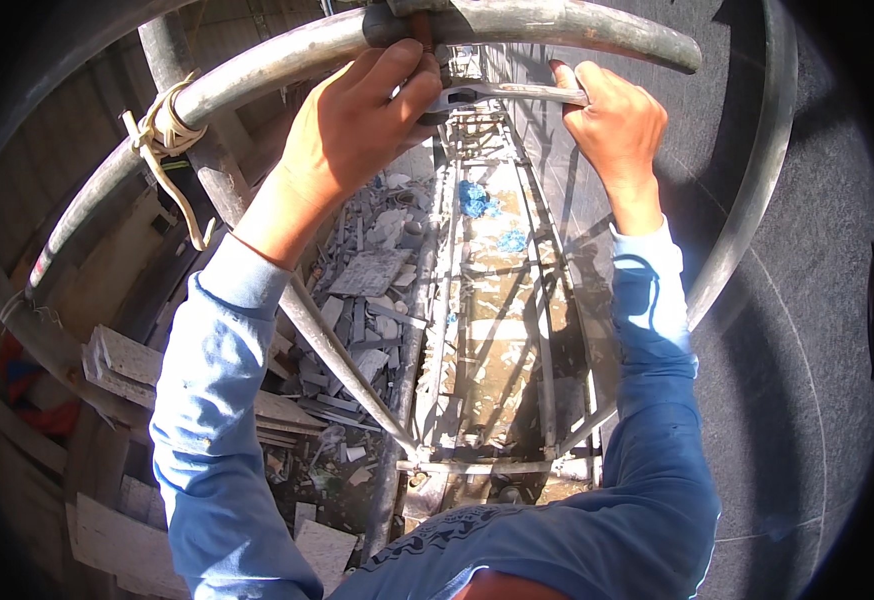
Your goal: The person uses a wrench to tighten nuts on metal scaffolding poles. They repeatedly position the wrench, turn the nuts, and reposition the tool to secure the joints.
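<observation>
My right hand (pixel 617 115) is closed round the handle end of a silver adjustable wrench (pixel 527 91), which lies roughly level. The wrench's head reaches left to the fingers of my left hand (pixel 352 125). That hand is raised just under a grey scaffold pipe (pixel 287 62), its fingers curled beside a rusty clamp part (pixel 422 30). What those fingers grip, and where the wrench's jaws sit, is hidden behind them.
Cord (pixel 164 125) is tied round the pipe at the left. A diagonal scaffold tube (pixel 342 365) slopes down below my left arm. Far beneath lie rubble (pixel 372 270) and blue scraps (pixel 473 198). Dark netting or sheeting (pixel 817 300) stands along the right.
</observation>
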Demonstrator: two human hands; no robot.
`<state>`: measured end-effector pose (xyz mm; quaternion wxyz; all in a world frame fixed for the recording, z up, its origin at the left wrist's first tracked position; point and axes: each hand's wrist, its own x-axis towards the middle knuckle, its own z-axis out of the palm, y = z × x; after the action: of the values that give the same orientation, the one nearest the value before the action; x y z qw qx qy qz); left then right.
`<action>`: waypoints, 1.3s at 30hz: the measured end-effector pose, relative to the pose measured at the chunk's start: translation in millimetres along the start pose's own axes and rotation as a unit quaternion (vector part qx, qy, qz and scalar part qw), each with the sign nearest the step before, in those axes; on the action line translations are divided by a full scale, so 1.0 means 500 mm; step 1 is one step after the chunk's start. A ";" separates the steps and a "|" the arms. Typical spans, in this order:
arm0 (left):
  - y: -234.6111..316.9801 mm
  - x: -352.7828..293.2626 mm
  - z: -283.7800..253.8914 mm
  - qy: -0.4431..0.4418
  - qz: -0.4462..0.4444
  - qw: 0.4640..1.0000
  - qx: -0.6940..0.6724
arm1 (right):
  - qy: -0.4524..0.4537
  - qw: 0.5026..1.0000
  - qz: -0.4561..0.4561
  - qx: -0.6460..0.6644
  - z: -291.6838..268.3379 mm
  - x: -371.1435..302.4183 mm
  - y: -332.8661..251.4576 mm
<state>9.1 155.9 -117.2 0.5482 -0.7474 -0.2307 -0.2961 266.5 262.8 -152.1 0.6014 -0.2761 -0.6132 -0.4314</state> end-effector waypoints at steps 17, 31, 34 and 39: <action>-0.014 -0.020 0.025 0.020 -0.018 0.999 -0.034 | -0.022 0.999 0.016 0.028 -0.012 -0.016 -0.008; -0.050 -0.029 0.045 0.020 0.019 0.999 -0.029 | -0.018 0.999 -0.011 0.047 0.126 -0.023 0.069; -0.061 -0.034 0.039 0.017 0.042 0.999 -0.010 | 0.100 0.972 -0.045 0.208 0.270 0.020 0.015; -0.072 -0.046 0.045 0.025 0.063 0.998 0.000 | -0.027 0.984 0.019 0.175 0.291 0.008 0.002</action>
<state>-27.2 187.6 -113.9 0.5714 -0.7529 -0.1692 -0.2794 194.2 388.0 -134.0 0.6315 -0.1902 -0.6900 -0.2983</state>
